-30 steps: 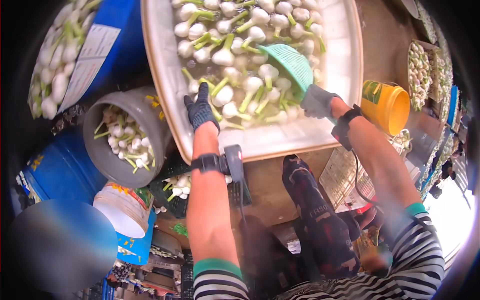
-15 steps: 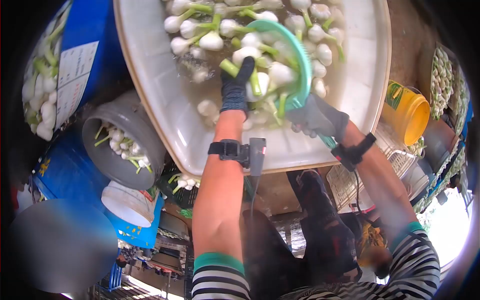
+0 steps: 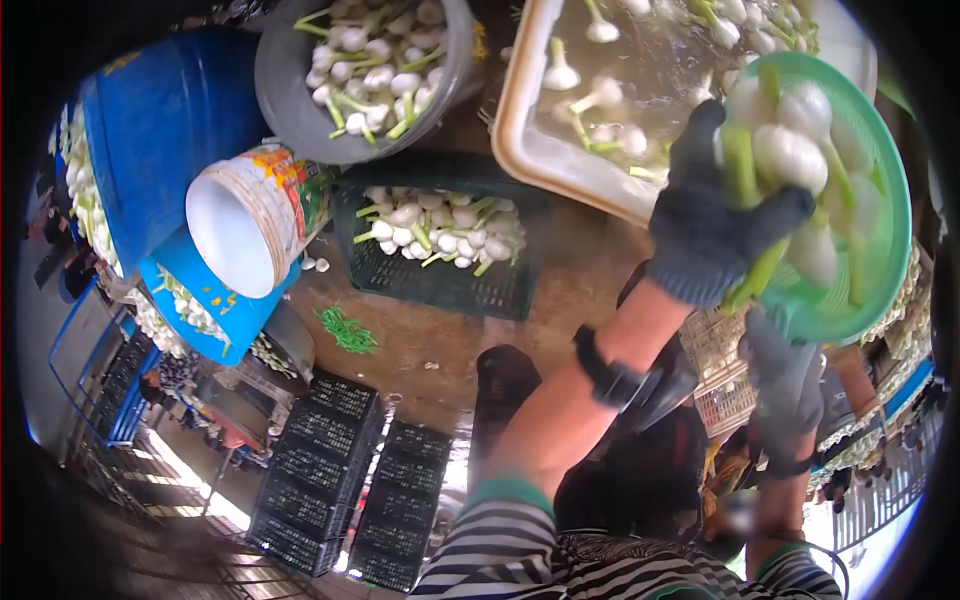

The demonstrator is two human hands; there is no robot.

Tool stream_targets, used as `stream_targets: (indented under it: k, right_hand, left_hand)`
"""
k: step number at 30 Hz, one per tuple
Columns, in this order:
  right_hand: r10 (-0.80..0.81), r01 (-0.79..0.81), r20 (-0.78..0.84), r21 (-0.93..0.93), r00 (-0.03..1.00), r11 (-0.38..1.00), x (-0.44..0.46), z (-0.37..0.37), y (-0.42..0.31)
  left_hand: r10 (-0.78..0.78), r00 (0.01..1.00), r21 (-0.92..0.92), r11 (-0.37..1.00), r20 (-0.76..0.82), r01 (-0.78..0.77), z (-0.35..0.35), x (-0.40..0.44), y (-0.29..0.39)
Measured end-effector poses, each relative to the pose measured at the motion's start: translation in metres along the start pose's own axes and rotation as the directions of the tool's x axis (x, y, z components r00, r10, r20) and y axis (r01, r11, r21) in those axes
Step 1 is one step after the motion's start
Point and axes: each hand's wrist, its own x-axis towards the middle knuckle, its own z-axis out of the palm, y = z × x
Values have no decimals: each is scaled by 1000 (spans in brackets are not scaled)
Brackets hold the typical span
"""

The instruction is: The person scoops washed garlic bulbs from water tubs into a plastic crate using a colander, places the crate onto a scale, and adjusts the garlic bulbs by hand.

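In the head view, a round green plastic strainer (image 3: 889,255) is raised at the right, in front of the white tub (image 3: 577,195). Garlic bulbs (image 3: 790,160) with green stems fill it. My left hand (image 3: 715,225), in a dark glove, is against these bulbs, thumb and fingers curved around them. My right hand (image 3: 786,375), in a grey glove and blurred, closes around the strainer's handle at its lower side; the strainer partly hides the fingers. More garlic bulbs (image 3: 562,75) float in the tub's murky water.
A dark green crate (image 3: 440,290) of garlic stands on the floor, below a grey bucket (image 3: 345,150) holding more. Left are a white bucket (image 3: 235,230) and a blue barrel (image 3: 165,150). Black crates (image 3: 315,470) are stacked lower left. A beige crate (image 3: 725,395) is by my legs.
The strainer has come up out of the water and moved right with garlic in it, both hands with it. The view has swung left, bringing the dark green crate into sight.
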Motion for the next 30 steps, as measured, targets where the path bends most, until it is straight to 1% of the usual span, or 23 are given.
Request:
stream_targets:
  k: [2,3,4,5,8,9,10,11,12,13,14,15,17,19,20,21,22,24,25,26,27,28,30]
  right_hand:
    - [2,1,32,-110,1000,994,-38,22,16]
    - [-382,396,114,-372,917,839,-49,34,30]
    - [-666,689,287,-546,689,477,-54,50,49]
    - [-787,800,404,-572,466,180,-56,69,62]
    - [-721,795,369,-432,587,427,-49,154,87]
    - [-688,757,349,-455,637,470,-39,183,97]
    - [-567,648,362,-609,740,458,-26,204,102]
    - [-553,608,325,-641,767,468,-11,224,113]
    - [-625,651,287,-581,726,489,-7,236,109]
    - [-609,655,331,-613,721,442,-1,239,109]
    - [-584,654,372,-644,721,397,0,239,111]
    - [-590,683,392,-599,706,418,-2,231,116]
    - [-623,746,426,-490,656,450,-1,204,117]
    - [-805,813,450,-579,386,67,-6,169,88]
    - [-781,818,400,-525,479,233,-5,148,72]
    - [-340,350,98,-111,935,930,-13,134,43]
    - [-332,332,-9,-32,943,943,-1,114,33]
    - [-277,274,-33,-66,960,959,21,69,-3]
    - [-245,246,23,-54,969,968,46,37,-6]
    - [-119,119,-79,-5,990,993,70,17,-6]
    - [-42,40,-64,-20,997,999,93,-6,-9]
    - [37,-38,-34,-34,999,999,116,-25,-11]
    - [26,-15,103,-110,994,994,165,-44,0]
  left_hand:
    - [-69,998,-352,934,-14,59,-33,-47,27]
    - [-11,1000,-294,956,-24,4,-64,-68,31]
    - [46,998,-235,971,-34,-53,-95,-89,35]
    - [64,998,-217,974,-14,-66,-124,-102,49]
    - [-10,961,-116,993,-278,-23,-218,-136,-6]
    - [-113,904,-138,989,-412,60,-252,-139,-39]
    - [-222,821,-205,970,-526,131,-283,-136,-69]
    - [-462,634,-475,864,-620,166,-309,-128,-88]
    - [-530,629,-566,807,-568,169,-342,-121,-111]
    - [-475,770,-710,703,-426,40,-378,-120,-157]
    - [-574,668,-716,693,-474,88,-384,-121,-156]
    - [-661,550,-729,672,-511,130,-390,-121,-153]
    - [-680,510,-666,703,-527,250,-393,-132,-146]
    - [-683,487,-606,722,-545,334,-393,-130,-127]
    - [-692,474,-588,718,-545,371,-388,-129,-119]
    - [-702,461,-568,711,-542,415,-380,-129,-109]
    - [-680,509,-534,731,-528,424,-369,-125,-93]
    - [-648,613,-467,757,-452,456,-330,-107,-49]
    - [-618,701,-429,775,-356,465,-304,-95,-28]
    - [-580,774,-394,793,-253,466,-279,-81,-13]
    - [-531,837,-424,794,-135,435,-255,-65,-8]
    - [-442,896,-332,839,46,431,-225,-45,5]
    - [-381,923,-233,893,60,384,-159,-4,14]
